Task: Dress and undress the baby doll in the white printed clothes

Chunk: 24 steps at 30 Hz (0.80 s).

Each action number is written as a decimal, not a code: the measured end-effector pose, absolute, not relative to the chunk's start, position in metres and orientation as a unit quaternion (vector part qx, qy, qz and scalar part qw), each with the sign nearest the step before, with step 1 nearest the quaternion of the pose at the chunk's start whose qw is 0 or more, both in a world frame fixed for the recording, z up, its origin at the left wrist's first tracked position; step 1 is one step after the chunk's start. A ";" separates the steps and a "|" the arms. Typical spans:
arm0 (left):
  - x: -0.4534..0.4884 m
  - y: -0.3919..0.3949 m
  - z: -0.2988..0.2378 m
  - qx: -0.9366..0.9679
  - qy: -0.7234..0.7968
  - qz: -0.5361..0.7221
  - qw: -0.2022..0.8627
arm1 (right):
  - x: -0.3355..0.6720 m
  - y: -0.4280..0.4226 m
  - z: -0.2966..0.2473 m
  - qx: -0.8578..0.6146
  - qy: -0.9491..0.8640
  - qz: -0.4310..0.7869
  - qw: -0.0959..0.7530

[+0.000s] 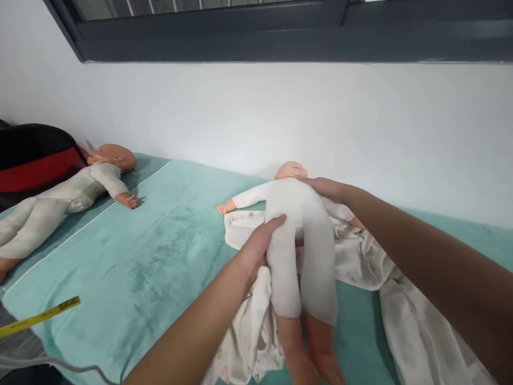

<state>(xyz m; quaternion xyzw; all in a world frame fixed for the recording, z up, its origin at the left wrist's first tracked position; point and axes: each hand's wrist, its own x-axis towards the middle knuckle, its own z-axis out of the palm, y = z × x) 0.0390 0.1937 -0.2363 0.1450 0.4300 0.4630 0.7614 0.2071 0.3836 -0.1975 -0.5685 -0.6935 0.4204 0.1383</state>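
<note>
A baby doll (301, 214) with a white cloth body and bare plastic feet lies before me, its legs pointing toward me. My left hand (267, 238) is closed around one thigh, thumb on top and fingers passing underneath. At the shoulder and neck, my right hand (324, 187) grips the doll, its fingertips partly hidden by the body. Beneath the doll spreads a pale satin garment (358, 262). A white printed garment (248, 342) lies crumpled below my left wrist.
A second baby doll (80, 187) rests at the left by a black and red bag (40, 160). A teal cloth (168, 240) covers the surface up to the white wall (224, 112). A yellow measuring tape (44, 315) and a grey cable (60, 363) are at lower left. More satin fabric (425, 331) lies right.
</note>
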 end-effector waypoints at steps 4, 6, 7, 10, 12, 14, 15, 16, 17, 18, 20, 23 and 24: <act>-0.016 0.184 -0.216 0.171 0.386 0.469 0.776 | 0.160 0.374 -0.180 -0.542 -0.685 0.474 0.111; -0.050 0.177 -0.208 0.192 0.391 0.489 0.756 | 0.127 0.374 -0.176 -0.521 -0.700 0.474 0.121; -0.068 0.173 -0.207 0.202 0.400 0.499 0.742 | 0.110 0.375 -0.176 -0.502 -0.711 0.477 0.124; -0.118 0.162 -0.208 0.226 0.440 0.514 0.701 | 0.058 0.379 -0.181 -0.435 -0.744 0.492 0.122; -0.147 0.158 -0.214 0.237 0.469 0.524 0.670 | 0.028 0.383 -0.189 -0.409 -0.753 0.501 0.124; -0.171 0.155 -0.222 0.236 0.492 0.538 0.643 | 0.002 0.386 -0.198 -0.400 -0.750 0.507 0.142; -0.180 0.155 -0.227 0.232 0.497 0.542 0.636 | -0.008 0.388 -0.204 -0.399 -0.747 0.509 0.156; -0.189 0.155 -0.232 0.227 0.501 0.543 0.634 | -0.017 0.391 -0.209 -0.399 -0.744 0.509 0.167; -0.197 0.156 -0.237 0.221 0.503 0.542 0.636 | -0.024 0.393 -0.215 -0.400 -0.742 0.510 0.173; -0.203 0.157 -0.242 0.216 0.505 0.538 0.640 | -0.029 0.395 -0.219 -0.399 -0.742 0.512 0.170; -0.213 0.159 -0.251 0.214 0.506 0.531 0.646 | -0.033 0.399 -0.226 -0.388 -0.746 0.519 0.152; -0.218 0.164 -0.260 0.248 0.524 0.509 0.637 | -0.024 0.404 -0.233 -0.362 -0.755 0.533 0.121; -0.218 0.165 -0.260 0.267 0.544 0.497 0.621 | -0.016 0.405 -0.235 -0.359 -0.757 0.534 0.112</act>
